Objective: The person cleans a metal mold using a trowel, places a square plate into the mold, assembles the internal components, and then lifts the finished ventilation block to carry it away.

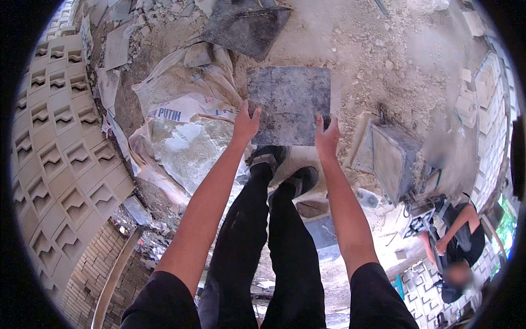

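A dark grey, roughly square flat plate with a scuffed, dusty face is held out in front of me, above the dirt ground. My left hand grips its left edge near the lower corner, thumb lying on the face. My right hand grips the lower right edge the same way. Fingers of both hands are partly hidden behind the plate. My shoes stand just below its near edge. Left of the plate lies a torn white sack with pale powder spilled on it.
Another dark plate lies ahead on the ground. Patterned blocks are stacked at left, pale blocks at right. A box-shaped mould stands right of my right hand. Another person crouches at lower right. Rubble covers the ground.
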{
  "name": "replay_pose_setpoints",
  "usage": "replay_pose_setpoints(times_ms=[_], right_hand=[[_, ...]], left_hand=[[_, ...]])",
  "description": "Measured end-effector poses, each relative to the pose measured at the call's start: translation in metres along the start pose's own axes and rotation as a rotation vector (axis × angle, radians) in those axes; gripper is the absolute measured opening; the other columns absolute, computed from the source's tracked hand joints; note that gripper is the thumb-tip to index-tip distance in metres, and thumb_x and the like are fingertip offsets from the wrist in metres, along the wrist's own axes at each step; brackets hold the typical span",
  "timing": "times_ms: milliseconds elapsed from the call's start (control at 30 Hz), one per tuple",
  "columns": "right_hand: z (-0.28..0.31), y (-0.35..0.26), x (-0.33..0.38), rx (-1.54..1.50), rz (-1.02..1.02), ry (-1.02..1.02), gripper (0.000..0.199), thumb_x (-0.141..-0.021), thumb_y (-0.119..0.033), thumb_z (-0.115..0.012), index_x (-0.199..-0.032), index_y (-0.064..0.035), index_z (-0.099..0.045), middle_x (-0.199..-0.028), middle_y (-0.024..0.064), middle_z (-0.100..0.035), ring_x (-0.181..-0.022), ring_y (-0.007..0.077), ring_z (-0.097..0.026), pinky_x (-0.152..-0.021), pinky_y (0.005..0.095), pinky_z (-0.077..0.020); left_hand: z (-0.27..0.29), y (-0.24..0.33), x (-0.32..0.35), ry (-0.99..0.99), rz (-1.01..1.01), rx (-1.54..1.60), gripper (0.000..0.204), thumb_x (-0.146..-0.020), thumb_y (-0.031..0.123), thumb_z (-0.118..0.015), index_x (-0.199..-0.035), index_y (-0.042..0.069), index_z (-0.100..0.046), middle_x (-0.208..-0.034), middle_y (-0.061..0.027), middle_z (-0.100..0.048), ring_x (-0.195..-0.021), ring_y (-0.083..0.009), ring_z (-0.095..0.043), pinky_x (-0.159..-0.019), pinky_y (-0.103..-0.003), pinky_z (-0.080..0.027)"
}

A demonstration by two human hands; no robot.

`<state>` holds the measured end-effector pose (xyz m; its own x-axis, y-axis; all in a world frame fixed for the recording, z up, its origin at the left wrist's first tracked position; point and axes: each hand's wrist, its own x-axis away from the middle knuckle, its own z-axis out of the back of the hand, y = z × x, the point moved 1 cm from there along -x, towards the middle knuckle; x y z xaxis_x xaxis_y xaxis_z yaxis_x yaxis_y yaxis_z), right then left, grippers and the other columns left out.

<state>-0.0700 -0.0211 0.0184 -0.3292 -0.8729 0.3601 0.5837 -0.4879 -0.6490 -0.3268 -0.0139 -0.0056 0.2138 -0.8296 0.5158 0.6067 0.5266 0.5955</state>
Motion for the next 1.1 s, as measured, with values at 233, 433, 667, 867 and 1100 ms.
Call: replay_pose_setpoints(times_ms=[233,433,667,867,1100], right_hand=[[0.036,-0.045,0.048,0.122,-0.029,0.142,0.061,-0.093,-0.038,-0.051,-0.127,0.0105,-0.036,-0.126,0.0332,-0.041,-0.122,0.0457,-0.038,-0.104,0.0479,-0.0303],[0.106,-0.084,0.125,0.002,-0.084,0.002,0.044,-0.088,-0.026,-0.061,-0.119,0.0023,-0.048,-0.101,0.0196,-0.062,-0.092,0.0310,-0.062,-0.082,0.0400,-0.0487],[0.204,-0.153,0.175,-0.035,-0.287,-0.266,0.033,-0.088,-0.034,-0.060,-0.099,-0.0027,-0.060,-0.090,0.0153,-0.068,-0.090,0.0303,-0.066,-0.078,0.0391,-0.0510],[0.233,-0.114,0.189,-0.297,-0.386,-0.080,0.027,-0.091,-0.028,-0.058,-0.098,-0.0017,-0.060,-0.088,0.0123,-0.067,-0.083,0.0214,-0.066,-0.073,0.0330,-0.0522],[0.291,-0.058,0.211,-0.663,-0.542,0.139,0.020,-0.092,-0.019,-0.057,-0.097,0.0000,-0.059,-0.084,0.0083,-0.066,-0.073,0.0125,-0.064,-0.065,0.0264,-0.0528]], left_hand=[[0.022,0.058,0.060,0.047,-0.142,0.056,0.058,-0.089,0.032,-0.058,-0.131,-0.005,-0.041,-0.127,-0.0271,-0.050,-0.123,-0.0376,-0.046,-0.105,-0.042,-0.033],[0.069,0.130,0.129,-0.252,-0.186,0.125,0.046,-0.090,0.026,-0.056,-0.125,-0.002,-0.047,-0.120,-0.0217,-0.057,-0.114,-0.0336,-0.054,-0.098,-0.039,-0.041],[0.102,0.111,0.113,-0.253,-0.725,-0.082,0.033,-0.088,0.026,-0.059,-0.105,-0.001,-0.061,-0.098,-0.0168,-0.066,-0.099,-0.0293,-0.063,-0.088,-0.038,-0.048],[0.134,0.159,0.107,-0.496,-0.611,-0.222,0.032,-0.089,0.031,-0.056,-0.102,0.003,-0.062,-0.097,-0.0164,-0.066,-0.096,-0.0302,-0.064,-0.082,-0.038,-0.049],[0.109,0.236,0.147,-0.597,-0.400,-0.274,0.036,-0.090,0.033,-0.052,-0.104,0.003,-0.062,-0.097,-0.0174,-0.066,-0.095,-0.0336,-0.063,-0.082,-0.040,-0.048]])
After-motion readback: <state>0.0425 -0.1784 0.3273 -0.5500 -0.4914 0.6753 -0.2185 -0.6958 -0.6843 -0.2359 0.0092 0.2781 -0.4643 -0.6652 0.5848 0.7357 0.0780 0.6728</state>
